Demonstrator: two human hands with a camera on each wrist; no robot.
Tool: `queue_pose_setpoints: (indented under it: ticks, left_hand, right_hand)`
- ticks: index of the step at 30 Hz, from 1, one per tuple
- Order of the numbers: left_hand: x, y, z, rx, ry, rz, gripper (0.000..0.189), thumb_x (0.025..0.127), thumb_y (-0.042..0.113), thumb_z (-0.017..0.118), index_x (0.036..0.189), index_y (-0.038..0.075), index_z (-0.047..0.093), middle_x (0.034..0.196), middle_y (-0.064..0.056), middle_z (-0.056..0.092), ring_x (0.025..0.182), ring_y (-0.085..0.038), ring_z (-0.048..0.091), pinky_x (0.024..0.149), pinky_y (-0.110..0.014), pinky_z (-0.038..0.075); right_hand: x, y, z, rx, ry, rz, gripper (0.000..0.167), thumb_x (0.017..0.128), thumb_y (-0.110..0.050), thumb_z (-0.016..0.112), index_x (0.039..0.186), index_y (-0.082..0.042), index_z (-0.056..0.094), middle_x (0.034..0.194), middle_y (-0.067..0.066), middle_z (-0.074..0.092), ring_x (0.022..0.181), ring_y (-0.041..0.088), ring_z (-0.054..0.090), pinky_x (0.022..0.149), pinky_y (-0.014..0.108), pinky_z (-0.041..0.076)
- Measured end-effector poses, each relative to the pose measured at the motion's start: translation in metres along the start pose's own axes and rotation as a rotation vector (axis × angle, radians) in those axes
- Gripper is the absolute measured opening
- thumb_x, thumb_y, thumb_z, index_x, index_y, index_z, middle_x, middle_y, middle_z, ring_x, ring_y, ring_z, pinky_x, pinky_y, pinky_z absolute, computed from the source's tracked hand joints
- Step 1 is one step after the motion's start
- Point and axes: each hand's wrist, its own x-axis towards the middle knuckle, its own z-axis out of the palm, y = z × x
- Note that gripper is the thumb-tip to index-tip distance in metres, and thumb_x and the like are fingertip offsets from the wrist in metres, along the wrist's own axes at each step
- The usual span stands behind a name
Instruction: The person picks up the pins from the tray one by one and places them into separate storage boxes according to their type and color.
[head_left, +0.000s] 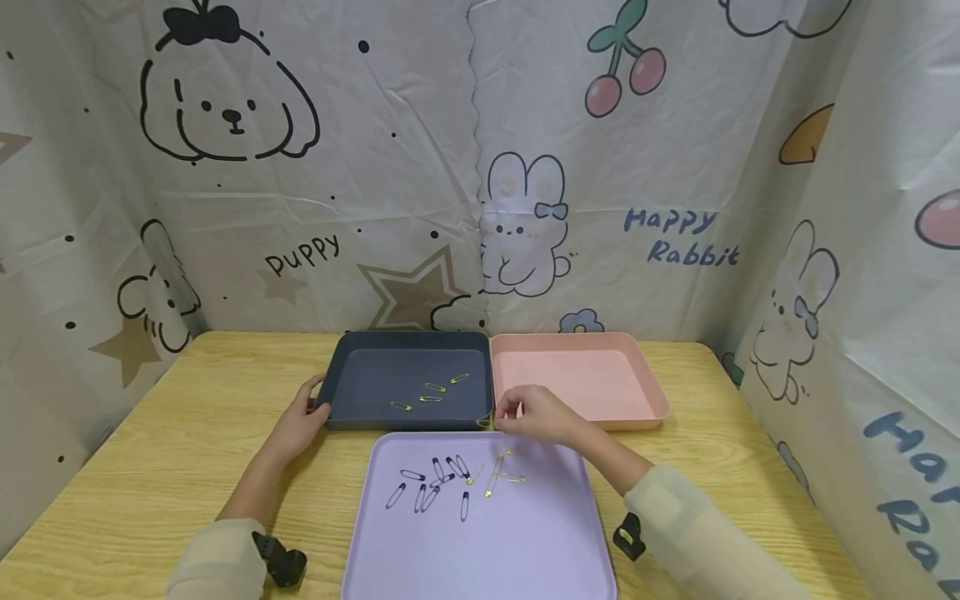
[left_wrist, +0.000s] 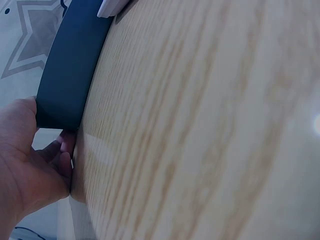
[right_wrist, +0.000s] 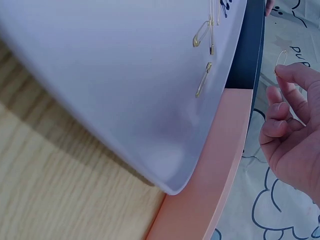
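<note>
My right hand [head_left: 538,414] pinches a gold safety pin [right_wrist: 281,58] between thumb and forefinger, at the front right corner of the dark blue tray [head_left: 352,418]. Several gold safety pins [head_left: 431,398] lie spread inside that tray. My left hand [head_left: 298,427] grips the same tray by its front left corner, the thumb up at the rim and the other fingers curled low beside the wall. Closer to me, a lilac tray [head_left: 480,558] carries a loose cluster of black safety pins [head_left: 422,497] and a few gold safety pins [head_left: 493,477] to their right.
A pink tray [head_left: 577,379] stands against the right side of the dark blue one, with bare floor showing. All three trays sit on a wood-grain table [head_left: 225,400]. A printed cloth [head_left: 420,167] hangs behind it and along both sides.
</note>
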Motion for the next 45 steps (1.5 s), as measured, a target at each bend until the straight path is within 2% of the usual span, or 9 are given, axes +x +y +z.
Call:
queue_pose_setpoints:
  ticks: [7, 16, 25, 34, 45]
  left_hand:
    - [0.000, -0.001, 0.000, -0.002, -0.004, -0.010, 0.060, 0.099, 0.024, 0.035, 0.151, 0.010, 0.006, 0.136, -0.032, 0.037, 0.122, -0.041, 0.041, 0.088, -0.043, 0.040]
    - [0.001, -0.002, 0.001, 0.003, 0.002, 0.001, 0.060, 0.099, 0.022, 0.035, 0.151, 0.009, 0.008, 0.134, -0.032, 0.040, 0.120, -0.040, 0.043, 0.086, -0.040, 0.040]
    - [0.002, -0.003, 0.000, -0.004, 0.001, -0.004, 0.060, 0.099, 0.024, 0.036, 0.151, 0.011, 0.008, 0.135, -0.032, 0.040, 0.121, -0.040, 0.043, 0.088, -0.042, 0.040]
    - [0.002, -0.004, 0.000, -0.010, 0.002, 0.003, 0.060, 0.099, 0.023, 0.036, 0.151, 0.010, 0.008, 0.133, -0.032, 0.041, 0.119, -0.040, 0.044, 0.086, -0.040, 0.040]
    - [0.003, -0.005, 0.000, -0.005, 0.004, 0.000, 0.060, 0.099, 0.023, 0.036, 0.151, 0.011, 0.009, 0.134, -0.031, 0.042, 0.119, -0.040, 0.044, 0.087, -0.041, 0.040]
  right_hand:
    - [0.011, -0.005, 0.000, -0.009, 0.000, 0.001, 0.003, 0.078, -0.013, 0.066, 0.075, -0.012, 0.067, 0.066, -0.008, 0.057, 0.062, 0.007, 0.045, 0.060, 0.020, 0.039]
    - [0.029, -0.013, 0.001, -0.019, -0.030, 0.089, 0.006, 0.081, -0.016, 0.066, 0.076, -0.015, 0.065, 0.070, -0.007, 0.058, 0.067, 0.010, 0.049, 0.065, 0.024, 0.041]
    - [0.045, -0.013, 0.004, -0.012, -0.023, 0.081, 0.003, 0.081, -0.013, 0.067, 0.078, -0.011, 0.066, 0.072, -0.003, 0.060, 0.071, 0.010, 0.050, 0.067, 0.023, 0.042]
    - [0.060, -0.011, 0.012, -0.019, -0.015, 0.155, 0.005, 0.083, -0.016, 0.067, 0.079, -0.013, 0.066, 0.075, -0.003, 0.061, 0.070, 0.010, 0.052, 0.066, 0.022, 0.044]
    - [0.065, -0.012, 0.022, -0.045, 0.000, 0.126, 0.006, 0.083, -0.016, 0.066, 0.080, -0.012, 0.066, 0.077, -0.002, 0.061, 0.070, 0.010, 0.052, 0.066, 0.023, 0.044]
